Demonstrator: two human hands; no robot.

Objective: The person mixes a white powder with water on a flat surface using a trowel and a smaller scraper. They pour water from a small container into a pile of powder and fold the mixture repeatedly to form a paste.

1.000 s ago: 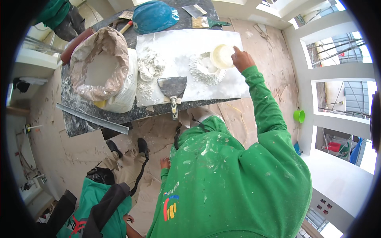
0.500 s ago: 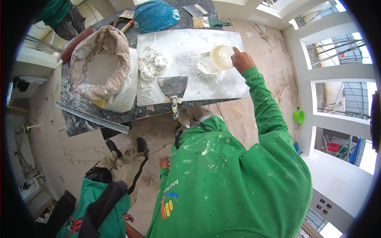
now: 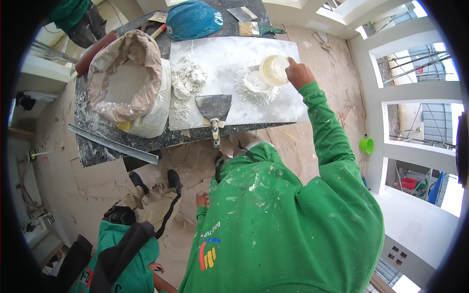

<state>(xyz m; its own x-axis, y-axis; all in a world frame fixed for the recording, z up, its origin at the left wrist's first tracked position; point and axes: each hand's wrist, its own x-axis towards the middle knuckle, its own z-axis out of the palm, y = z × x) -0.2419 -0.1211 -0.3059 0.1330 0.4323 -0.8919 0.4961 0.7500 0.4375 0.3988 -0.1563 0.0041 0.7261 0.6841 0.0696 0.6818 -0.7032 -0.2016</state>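
My right hand (image 3: 300, 74) is closed on a translucent plastic jug (image 3: 272, 71), tilted over a ring of white powder (image 3: 259, 95) with a hollow in its middle. This ring lies on a pale, dusty board (image 3: 220, 51). A heap of lumpy white plaster-like material (image 3: 188, 80) sits toward the board's left side. Near the board's front edge rests a broad scraper (image 3: 213, 107), its handle overhanging the tabletop. My left hand (image 3: 202, 198) hangs low beside my body, fingers loosely apart and partly hidden, with nothing visible in it.
An opened paper-lined sack of powder (image 3: 149, 115) stands on the dark table (image 3: 93, 154), with a metal strip (image 3: 112, 144) before it. A blue helmet (image 3: 193, 20) and a brush (image 3: 250, 29) lie behind. A co-worker (image 3: 117, 249) is at lower left; a green bucket (image 3: 366, 145) stands right.
The view has shifted very slightly. My right hand keeps the jug tilted over the powder ring, in nearly the same place.
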